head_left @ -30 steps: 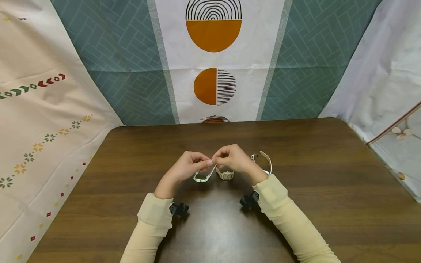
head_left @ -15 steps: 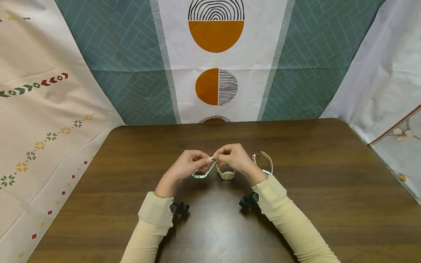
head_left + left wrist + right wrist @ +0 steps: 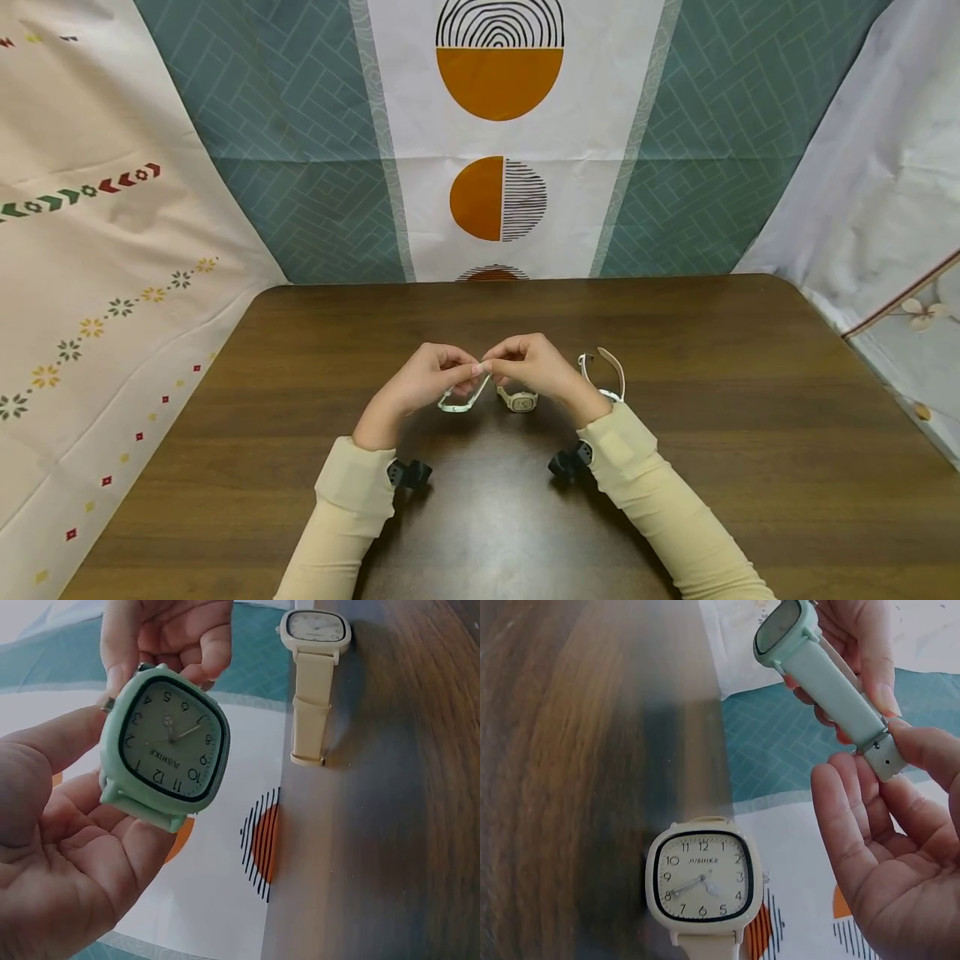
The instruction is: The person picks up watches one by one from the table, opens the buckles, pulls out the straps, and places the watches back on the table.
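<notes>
Both hands meet over the middle of the table around a mint-green wristwatch. My left hand pinches its strap, the thumb pressed close to the buckle in the right wrist view. Between thumb and fingers, my right hand grips the punched end of the mint strap, just past the buckle. The square dial hangs below the fingertips, tilted. Just right of it, a cream wristwatch rests on the table, its strap partly hidden by my right hand in the head view.
A white wristwatch with its strap curved upward stands right of my right hand. The brown wooden table ends at a patterned cloth behind, with light cloths on both sides.
Both hands stay together on the mint watch, whose dial swings slightly. A light strap piece visible between the fingertips half a second ago is now covered by them. The head view shifts slightly.
</notes>
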Action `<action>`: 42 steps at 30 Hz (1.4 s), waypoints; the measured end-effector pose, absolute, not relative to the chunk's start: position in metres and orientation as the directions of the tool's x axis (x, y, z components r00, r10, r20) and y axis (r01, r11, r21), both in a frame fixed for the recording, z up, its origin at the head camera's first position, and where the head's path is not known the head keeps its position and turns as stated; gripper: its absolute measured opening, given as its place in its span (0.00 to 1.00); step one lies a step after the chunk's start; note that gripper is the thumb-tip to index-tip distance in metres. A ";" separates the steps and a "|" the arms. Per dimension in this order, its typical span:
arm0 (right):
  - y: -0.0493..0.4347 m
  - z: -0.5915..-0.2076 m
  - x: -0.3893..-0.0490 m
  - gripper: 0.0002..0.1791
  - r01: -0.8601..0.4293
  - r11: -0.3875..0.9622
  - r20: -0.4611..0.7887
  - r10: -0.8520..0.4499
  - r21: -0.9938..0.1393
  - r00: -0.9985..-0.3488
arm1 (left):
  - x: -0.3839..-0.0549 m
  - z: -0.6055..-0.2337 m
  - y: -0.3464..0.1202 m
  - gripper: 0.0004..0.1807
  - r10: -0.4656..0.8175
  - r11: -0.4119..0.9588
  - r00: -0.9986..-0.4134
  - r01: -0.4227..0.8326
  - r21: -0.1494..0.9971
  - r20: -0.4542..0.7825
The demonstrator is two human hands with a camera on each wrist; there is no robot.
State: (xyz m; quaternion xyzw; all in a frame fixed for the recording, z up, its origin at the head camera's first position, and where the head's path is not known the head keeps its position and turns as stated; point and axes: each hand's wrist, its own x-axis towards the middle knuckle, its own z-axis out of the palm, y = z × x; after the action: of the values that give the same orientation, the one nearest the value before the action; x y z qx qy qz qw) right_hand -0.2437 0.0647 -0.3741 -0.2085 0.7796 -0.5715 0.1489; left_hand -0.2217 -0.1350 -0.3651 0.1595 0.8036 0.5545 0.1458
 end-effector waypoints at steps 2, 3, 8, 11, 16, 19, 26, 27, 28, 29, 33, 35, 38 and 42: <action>0.064 -0.374 -0.243 0.10 -0.161 0.257 0.014 -0.496 -0.953 -0.868 | -0.221 -0.365 -0.136 0.11 0.418 0.326 -0.907 0.098 0.940 -0.051; 0.064 -0.374 -0.243 0.09 -0.163 0.258 0.017 -0.490 -0.952 -0.872 | -0.221 -0.365 -0.135 0.11 0.417 0.321 -0.908 0.097 0.942 -0.049; 0.062 -0.375 -0.239 0.07 -0.158 0.232 0.041 -0.440 -0.960 -0.897 | -0.218 -0.367 -0.132 0.12 0.420 0.277 -0.906 0.078 0.958 -0.047; 0.060 -0.377 -0.237 0.07 -0.151 0.208 0.053 -0.415 -0.966 -0.908 | -0.216 -0.368 -0.131 0.12 0.409 0.251 -0.911 0.054 0.966 -0.055; 0.056 -0.380 -0.236 0.08 -0.134 0.184 0.058 -0.368 -0.974 -0.928 | -0.216 -0.369 -0.132 0.11 0.386 0.246 -0.921 0.043 0.968 -0.057; 0.054 -0.381 -0.236 0.09 -0.120 0.164 0.057 -0.348 -0.979 -0.936 | -0.216 -0.369 -0.132 0.11 0.384 0.246 -0.922 0.052 0.968 -0.048; 0.054 -0.380 -0.237 0.09 -0.071 0.085 0.045 -0.275 -0.994 -0.960 | -0.216 -0.366 -0.132 0.11 0.366 0.243 -0.929 0.042 0.969 -0.051; 0.054 -0.379 -0.237 0.09 -0.061 0.065 0.042 -0.262 -0.996 -0.964 | -0.217 -0.366 -0.132 0.11 0.364 0.240 -0.930 0.040 0.970 -0.052; 0.054 -0.379 -0.238 0.10 -0.053 0.049 0.039 -0.250 -0.997 -0.968 | -0.217 -0.366 -0.132 0.11 0.362 0.240 -0.931 0.038 0.970 -0.054; 0.054 -0.379 -0.239 0.10 -0.043 0.037 0.033 -0.242 -0.998 -0.970 | -0.217 -0.366 -0.133 0.11 0.361 0.242 -0.931 0.037 0.970 -0.055; 0.055 -0.378 -0.239 0.11 -0.040 0.022 0.033 -0.251 -0.999 -0.967 | -0.218 -0.367 -0.133 0.10 0.368 0.250 -0.928 0.034 0.968 -0.063; 0.055 -0.378 -0.239 0.11 -0.049 0.019 0.042 -0.259 -0.999 -0.965 | -0.218 -0.366 -0.133 0.10 0.373 0.254 -0.926 0.042 0.966 -0.058; 0.054 -0.377 -0.240 0.10 -0.061 0.003 0.058 -0.259 -0.998 -0.964 | -0.219 -0.365 -0.133 0.10 0.369 0.259 -0.928 0.052 0.965 -0.049; 0.054 -0.375 -0.241 0.11 -0.067 -0.013 0.068 -0.268 -0.998 -0.961 | -0.219 -0.364 -0.133 0.11 0.370 0.256 -0.928 0.061 0.965 -0.039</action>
State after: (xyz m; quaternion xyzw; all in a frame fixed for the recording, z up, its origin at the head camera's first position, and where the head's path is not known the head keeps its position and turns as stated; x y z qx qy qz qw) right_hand -0.2410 0.0541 -0.3749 -0.1198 0.6988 -0.7015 0.0716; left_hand -0.2190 -0.1334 -0.3635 0.1381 0.7817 0.5941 0.1300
